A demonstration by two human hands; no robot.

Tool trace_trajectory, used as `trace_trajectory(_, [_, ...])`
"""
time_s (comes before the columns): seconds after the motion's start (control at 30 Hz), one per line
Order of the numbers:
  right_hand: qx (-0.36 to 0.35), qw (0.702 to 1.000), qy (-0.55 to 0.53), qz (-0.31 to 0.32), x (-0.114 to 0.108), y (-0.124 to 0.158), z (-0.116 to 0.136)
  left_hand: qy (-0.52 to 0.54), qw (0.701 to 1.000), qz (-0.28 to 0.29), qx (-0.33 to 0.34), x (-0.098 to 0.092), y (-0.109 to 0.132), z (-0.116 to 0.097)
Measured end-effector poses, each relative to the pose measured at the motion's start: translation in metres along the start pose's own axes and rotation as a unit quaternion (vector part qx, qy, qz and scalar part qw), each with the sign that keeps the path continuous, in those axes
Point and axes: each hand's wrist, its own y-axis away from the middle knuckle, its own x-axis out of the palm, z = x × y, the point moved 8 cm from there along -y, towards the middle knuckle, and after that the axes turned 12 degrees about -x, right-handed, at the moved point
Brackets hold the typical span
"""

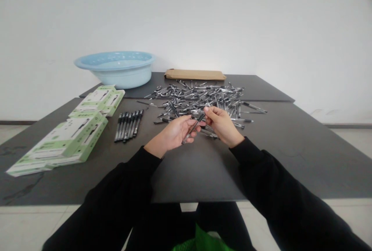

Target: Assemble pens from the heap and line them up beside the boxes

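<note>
A black-and-clear pen [193, 129] lies slanted across the fingers of my left hand [177, 131], which is closed loosely round it, palm up. The pen's upper end reaches the pinched thumb and fingers of my right hand [222, 123]; those fingertips partly cover that end. Both hands are just in front of a large, loose pile of similar pens [200, 98], pointing in many directions. To the left of my left hand, several pens [128, 125] lie side by side in a neat row with their dark parts away from me.
Green-and-white pen boxes [66, 134] are stacked on the left of the dark table [290, 158]. Behind them stands a light-blue basin [124, 74]. A flat brown cardboard piece [194, 74] lies at the back, near the white wall. The table's front edge is close to my body.
</note>
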Motion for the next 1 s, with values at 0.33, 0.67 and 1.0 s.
trace_trajectory(0.33, [-0.022, 0.999, 0.025, -0.013, -0.003, -0.001, 0.006, -0.032, 0.993, -0.098, 0.057, -0.007, 0.004, -0.007])
trace_trajectory(0.67, [-0.03, 0.999, 0.011, -0.032, -0.005, -0.002, 0.007, 0.032, 0.998, -0.034, -0.033, -0.012, 0.0, 0.002])
trace_trajectory(1.0, [-0.044, 0.998, 0.013, -0.046, -0.007, -0.002, 0.011, 0.053, 0.996, -0.069, 0.004, -0.012, 0.004, -0.003])
